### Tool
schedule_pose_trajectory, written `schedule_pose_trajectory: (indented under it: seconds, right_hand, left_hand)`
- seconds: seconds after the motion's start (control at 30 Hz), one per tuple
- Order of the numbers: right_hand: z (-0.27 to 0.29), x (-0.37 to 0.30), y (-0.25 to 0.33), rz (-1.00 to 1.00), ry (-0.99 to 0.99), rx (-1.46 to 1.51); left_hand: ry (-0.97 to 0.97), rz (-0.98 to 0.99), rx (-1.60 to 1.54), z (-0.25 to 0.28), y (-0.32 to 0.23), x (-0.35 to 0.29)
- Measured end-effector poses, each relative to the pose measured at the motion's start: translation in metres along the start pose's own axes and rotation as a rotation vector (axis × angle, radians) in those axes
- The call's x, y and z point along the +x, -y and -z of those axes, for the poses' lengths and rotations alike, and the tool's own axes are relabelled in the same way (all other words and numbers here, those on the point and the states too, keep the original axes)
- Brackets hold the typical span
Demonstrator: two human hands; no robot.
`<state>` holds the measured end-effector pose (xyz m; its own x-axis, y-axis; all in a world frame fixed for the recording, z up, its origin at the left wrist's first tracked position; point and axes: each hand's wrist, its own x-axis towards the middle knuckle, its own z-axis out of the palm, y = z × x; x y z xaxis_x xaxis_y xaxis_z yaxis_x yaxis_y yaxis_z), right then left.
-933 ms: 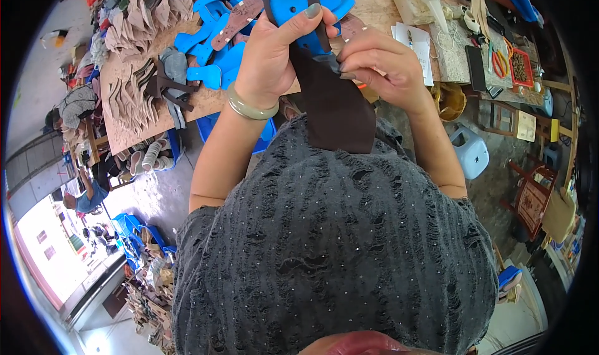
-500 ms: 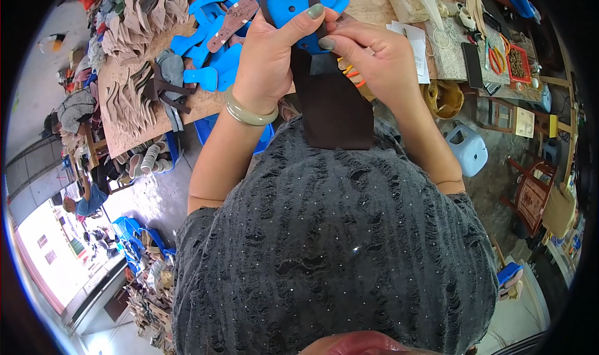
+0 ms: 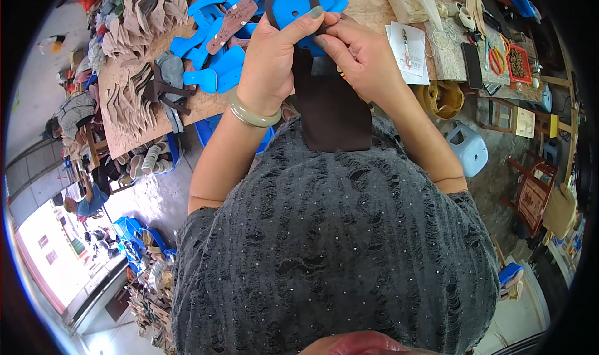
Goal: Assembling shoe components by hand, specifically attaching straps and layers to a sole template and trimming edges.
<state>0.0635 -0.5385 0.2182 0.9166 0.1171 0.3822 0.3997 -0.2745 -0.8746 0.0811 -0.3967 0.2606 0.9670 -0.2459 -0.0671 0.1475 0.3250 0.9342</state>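
Observation:
Both my hands are raised close together over the near edge of the workbench. Between them is a blue insole (image 3: 291, 7) with a dark brown strip around its rounded end. My left hand (image 3: 269, 55) grips it from the left, thumb pressed on the brown edging. With bent fingers and thumb, my right hand (image 3: 360, 58) pinches the edging on the right side. Below the hands a wide dark brown sheet of material (image 3: 337, 115) hangs down onto my shirt. Whether it joins the edging is hidden behind my fingers. A pale bangle circles my left wrist.
Several blue insoles (image 3: 201, 78) and a reddish-brown sole piece (image 3: 232, 25) lie on the bench (image 3: 112, 140). Stacks of beige sole pieces (image 3: 128, 102) stand left. To the right are paper with a pen (image 3: 409, 55), a phone (image 3: 472, 65), a red basket (image 3: 519, 65) and a yellow bucket (image 3: 444, 100).
My right hand has moved slightly left and down, uncovering more of the paper and its pen. The edged insole end has tilted and looks rounder. Both hands keep their grip.

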Motion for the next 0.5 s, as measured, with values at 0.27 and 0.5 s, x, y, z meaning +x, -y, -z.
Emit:
schedule_pose_trajectory:
  seconds: [0.27,0.5]
  right_hand:
    - [-0.001,-0.006,0.000,-0.127,0.044,0.150]
    - [-0.005,-0.008,-0.007,-0.412,0.108,0.417]
  left_hand:
    - [-0.036,-0.004,0.057,-0.002,-0.002,0.003]
    - [-0.060,-0.045,0.122,0.000,0.002,0.004]
